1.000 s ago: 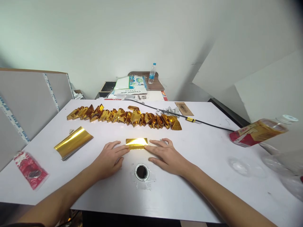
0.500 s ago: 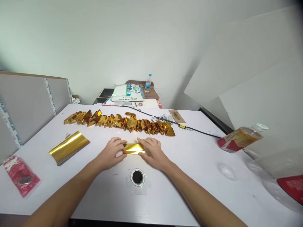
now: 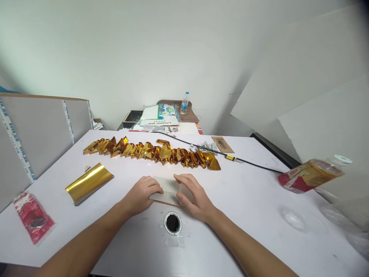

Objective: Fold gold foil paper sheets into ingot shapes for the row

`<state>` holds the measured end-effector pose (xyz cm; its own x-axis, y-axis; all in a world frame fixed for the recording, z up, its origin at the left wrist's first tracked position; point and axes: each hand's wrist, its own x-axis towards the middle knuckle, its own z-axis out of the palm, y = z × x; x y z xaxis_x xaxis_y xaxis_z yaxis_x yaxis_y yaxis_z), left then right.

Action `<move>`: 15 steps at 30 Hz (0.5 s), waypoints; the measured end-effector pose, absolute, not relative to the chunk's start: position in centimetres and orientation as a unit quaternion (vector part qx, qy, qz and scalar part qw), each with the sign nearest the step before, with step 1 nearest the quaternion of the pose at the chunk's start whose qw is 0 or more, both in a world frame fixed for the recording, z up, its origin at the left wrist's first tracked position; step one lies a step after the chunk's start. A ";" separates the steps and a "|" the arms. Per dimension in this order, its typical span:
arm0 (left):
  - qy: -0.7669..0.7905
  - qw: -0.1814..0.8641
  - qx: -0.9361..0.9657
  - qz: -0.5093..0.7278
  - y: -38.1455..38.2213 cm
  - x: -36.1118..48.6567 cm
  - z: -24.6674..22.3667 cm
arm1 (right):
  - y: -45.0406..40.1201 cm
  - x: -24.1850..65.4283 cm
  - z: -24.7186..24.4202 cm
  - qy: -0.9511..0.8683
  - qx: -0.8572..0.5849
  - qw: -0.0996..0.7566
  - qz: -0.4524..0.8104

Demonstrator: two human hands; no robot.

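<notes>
Small craft workspace, white table [image 3: 138,254], folded gold papers [image 3: 165,153] lined up, plain wall [image 3: 129,50]

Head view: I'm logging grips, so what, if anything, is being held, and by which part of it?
A pale paper piece: the left hand holds its left end; the right hand is at its right end, grip unclear.

Your small oblong sheet [image 3: 167,186] shows a plain whitish face between your fingers [image 3: 187,182], apparently creased lengthwise.

Beyond the hands [image 3: 198,198] the folded gold row [image 3: 148,151] bars passage, but rightward tabletop [image 3: 245,196] leaves room before the bottle [image 3: 311,176].
</notes>
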<state>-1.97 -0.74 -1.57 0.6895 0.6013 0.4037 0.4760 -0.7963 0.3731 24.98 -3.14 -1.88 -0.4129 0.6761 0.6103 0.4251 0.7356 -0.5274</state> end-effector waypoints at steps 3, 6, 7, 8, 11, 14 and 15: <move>0.273 0.095 0.922 0.257 -0.9 -1.5 -1.3 | -2.6 25.2 -2.1 -0.844 -0.358 0.382 0.116; 0.256 0.095 0.927 0.256 -1.2 -0.9 -0.8 | -2.2 25.3 -2.5 -0.870 -0.384 0.295 0.098; 0.257 0.096 0.927 0.256 -1.2 -0.8 -0.7 | -2.2 25.2 -2.6 -0.869 -0.396 0.281 0.094; 0.259 0.095 0.927 0.255 -1.2 -0.7 -0.6 | -2.2 25.2 -2.7 -0.867 -0.405 0.273 0.094; 0.276 0.089 0.924 0.249 -1.0 -0.8 -0.8 | -2.2 25.1 -2.8 -0.857 -0.429 0.265 0.109; 0.298 0.090 0.916 0.254 -0.7 -0.9 -1.1 | -2.0 25.0 -2.8 -0.842 -0.452 0.270 0.118; 0.302 0.090 0.914 0.256 -0.7 -1.0 -1.2 | -1.9 24.9 -2.8 -0.839 -0.456 0.273 0.117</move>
<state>-0.96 -0.70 -1.20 0.6858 0.5990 0.4135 0.5062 -0.8007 0.3203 24.93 -1.87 -2.83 -0.4342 0.8294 0.3515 0.7012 0.5562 -0.4462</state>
